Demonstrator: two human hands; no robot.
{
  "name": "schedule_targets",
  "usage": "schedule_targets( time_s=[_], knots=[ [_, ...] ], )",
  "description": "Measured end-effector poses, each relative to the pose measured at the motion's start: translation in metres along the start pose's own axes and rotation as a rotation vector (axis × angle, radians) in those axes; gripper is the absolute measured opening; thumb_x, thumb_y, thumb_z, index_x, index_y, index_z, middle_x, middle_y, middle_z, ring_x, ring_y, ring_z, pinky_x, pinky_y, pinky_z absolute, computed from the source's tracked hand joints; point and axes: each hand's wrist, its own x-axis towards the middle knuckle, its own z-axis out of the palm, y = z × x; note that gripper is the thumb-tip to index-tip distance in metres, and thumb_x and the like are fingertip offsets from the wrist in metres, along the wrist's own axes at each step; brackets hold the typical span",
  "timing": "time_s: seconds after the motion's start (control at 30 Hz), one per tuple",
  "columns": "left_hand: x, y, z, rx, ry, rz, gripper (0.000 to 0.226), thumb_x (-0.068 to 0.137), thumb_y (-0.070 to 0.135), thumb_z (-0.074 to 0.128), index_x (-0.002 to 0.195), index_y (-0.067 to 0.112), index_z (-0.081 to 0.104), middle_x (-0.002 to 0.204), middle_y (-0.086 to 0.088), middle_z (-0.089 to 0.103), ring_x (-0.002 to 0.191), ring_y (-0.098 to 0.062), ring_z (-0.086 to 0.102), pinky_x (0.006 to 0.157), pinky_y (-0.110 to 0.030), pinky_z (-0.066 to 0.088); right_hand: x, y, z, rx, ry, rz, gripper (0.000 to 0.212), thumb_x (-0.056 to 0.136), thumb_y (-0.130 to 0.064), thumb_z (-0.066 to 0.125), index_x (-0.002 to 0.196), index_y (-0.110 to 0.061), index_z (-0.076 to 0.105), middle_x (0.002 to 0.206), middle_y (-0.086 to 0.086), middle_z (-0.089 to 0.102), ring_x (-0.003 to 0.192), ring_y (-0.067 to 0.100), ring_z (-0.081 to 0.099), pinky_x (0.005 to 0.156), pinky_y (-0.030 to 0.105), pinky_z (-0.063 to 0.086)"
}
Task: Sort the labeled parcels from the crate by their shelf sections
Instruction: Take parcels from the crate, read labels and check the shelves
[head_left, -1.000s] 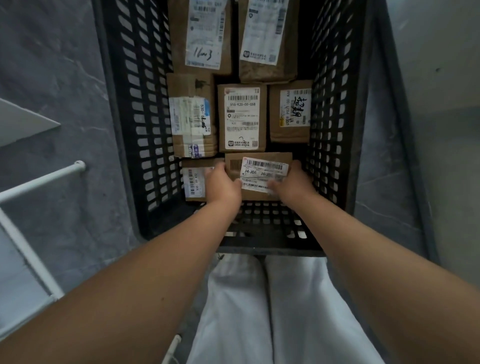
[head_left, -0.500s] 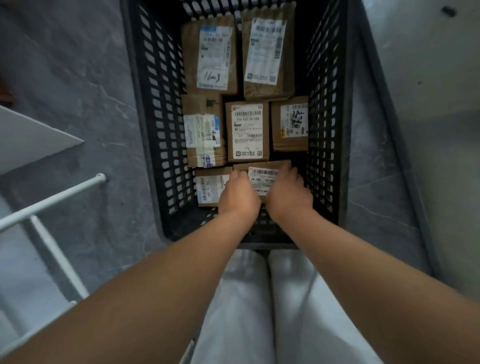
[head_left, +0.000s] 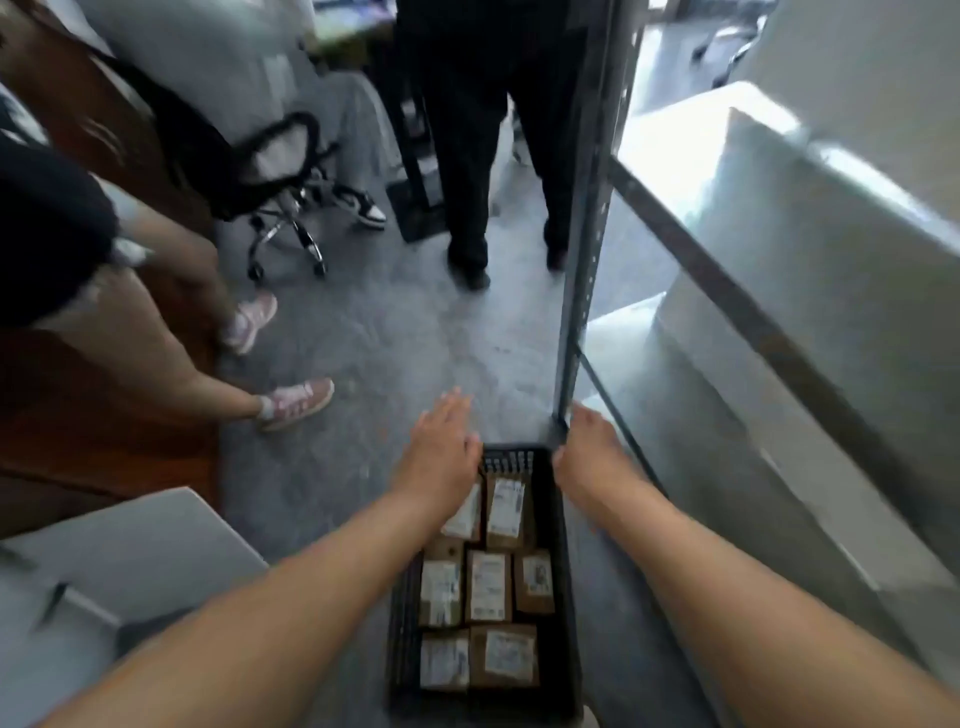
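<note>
Now both hands, left hand (head_left: 441, 447) and right hand (head_left: 589, 454), have let go of the parcel (head_left: 503, 656), fingers spread empty over the crate (head_left: 563, 519) at lower centre; nothing sorted yet.

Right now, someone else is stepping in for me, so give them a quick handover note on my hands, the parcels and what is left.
Left hand: open, empty, fingers spread over the far left corner of the crate.
Right hand: at the crate's far right corner, beside the shelf post; it holds no parcel, but whether it grips the rim is unclear.
Parcels: seven labeled boxes lie flat, labels up, inside the crate on the floor.
Done: no sorted parcel is in view.
Left: read each label and place every parcel in its shelf section.
</note>
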Motion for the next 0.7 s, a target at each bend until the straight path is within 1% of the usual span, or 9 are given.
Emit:
schedule_targets(
  time_s=[0.07,0.1,0.2,0.27,0.37,0.43,0.53,0.63,0.7],
  knots=[
    [0.001,0.029,-0.088,0.052,0.193,0.081,0.053,0.101,0.017,0.043,0.152,0.008,0.029,0.161,-0.010,0.022,0.150,-0.021,0.018,0.121,-0.032,0.007,-0.020,-0.038,-0.078,0.047,0.134,-0.088,0.049,0.091,-0.014,0.049,0.138,-0.008,0.037,0.140,0.013,0.043,0.129,0.031,0.043,0.102,0.043,0.043],
    [-0.003,0.044,-0.129,0.057,0.294,0.101,0.053,0.101,0.017,0.044,0.151,0.007,0.029,0.161,-0.010,0.022,0.150,-0.021,0.018,0.122,-0.034,0.008,-0.034,-0.057,-0.113,0.056,0.195,-0.138,0.047,0.092,-0.015,0.049,0.137,-0.008,0.036,0.141,0.012,0.041,0.129,0.030,0.041,0.102,0.043,0.042],
    [-0.026,0.091,-0.235,0.073,0.559,0.169,0.054,0.100,0.016,0.045,0.151,0.006,0.031,0.161,-0.010,0.024,0.150,-0.021,0.018,0.122,-0.039,0.009,-0.081,-0.114,-0.202,0.075,0.369,-0.302,0.058,0.096,-0.018,0.047,0.148,-0.007,0.024,0.152,0.011,0.030,0.139,0.028,0.031,0.109,0.042,0.035],
    [-0.045,0.121,-0.292,0.086,0.703,0.261,0.056,0.099,0.016,0.045,0.152,0.007,0.029,0.161,-0.008,0.023,0.150,-0.021,0.016,0.123,-0.039,0.007,-0.112,-0.152,-0.252,0.074,0.498,-0.429,0.062,0.096,-0.018,0.047,0.152,-0.006,0.020,0.157,0.012,0.025,0.144,0.026,0.025,0.113,0.039,0.030],
    [-0.071,0.155,-0.358,0.134,0.884,0.431,0.060,0.096,0.016,0.046,0.153,0.010,0.026,0.162,-0.005,0.020,0.151,-0.017,0.014,0.123,-0.040,0.007,-0.157,-0.202,-0.310,0.038,0.704,-0.618,0.065,0.097,-0.018,0.046,0.154,-0.007,0.018,0.161,0.009,0.019,0.149,0.022,0.016,0.120,0.035,0.020],
    [-0.085,0.172,-0.391,0.145,0.970,0.494,0.063,0.096,0.017,0.045,0.155,0.013,0.023,0.164,-0.002,0.017,0.151,-0.014,0.011,0.124,-0.041,0.006,-0.185,-0.224,-0.337,0.020,0.850,-0.700,0.067,0.096,-0.020,0.048,0.155,-0.009,0.018,0.162,0.006,0.019,0.150,0.019,0.013,0.121,0.037,0.017],
    [-0.100,0.188,-0.426,0.143,1.046,0.516,0.064,0.097,0.019,0.043,0.156,0.014,0.019,0.164,0.000,0.013,0.152,-0.012,0.008,0.124,-0.041,0.004,-0.220,-0.246,-0.366,-0.006,0.985,-0.759,0.068,0.096,-0.022,0.050,0.155,-0.012,0.018,0.162,0.003,0.018,0.150,0.017,0.011,0.121,0.040,0.016],
    [-0.105,0.192,-0.450,0.193,1.068,0.580,0.064,0.098,0.022,0.039,0.157,0.014,0.015,0.165,-0.001,0.009,0.152,-0.012,0.005,0.123,-0.039,-0.001,-0.246,-0.258,-0.386,-0.024,1.080,-0.719,0.068,0.096,-0.022,0.050,0.155,-0.012,0.017,0.162,0.002,0.017,0.150,0.017,0.010,0.122,0.041,0.014],
    [-0.108,0.191,-0.462,0.176,1.088,0.607,0.065,0.098,0.022,0.040,0.157,0.014,0.013,0.165,0.000,0.008,0.152,-0.012,0.005,0.124,-0.041,0.001,-0.261,-0.260,-0.392,-0.022,1.158,-0.655,0.068,0.096,-0.020,0.050,0.155,-0.012,0.017,0.162,0.003,0.017,0.151,0.018,0.010,0.122,0.042,0.013]
  ],
)
